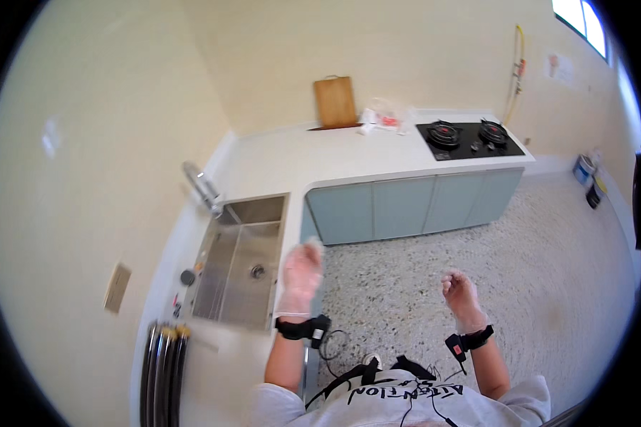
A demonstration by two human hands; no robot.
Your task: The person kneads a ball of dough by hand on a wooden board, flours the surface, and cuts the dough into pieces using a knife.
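Note:
My left hand [302,268], in a clear disposable glove, is raised beside the right edge of a stainless steel sink [284,224]. It is blurred, and no object shows in it; its finger pose is hard to read. My right hand [461,294], gloved the same way, hangs over the speckled floor [395,283] with its fingers curled, touching nothing I can see. Each wrist wears a black strap with a small device. A chrome faucet [202,188] rises at the sink's far left corner.
The white countertop [278,160] holds a wooden cutting board [335,102] leaning on the wall, a plastic bag [387,120] and a black two-burner gas hob [469,140]. Metal cylinders [164,368] stand left of me. Pale blue cabinets [403,208] line the counter. Cans [584,169] sit on the floor at right.

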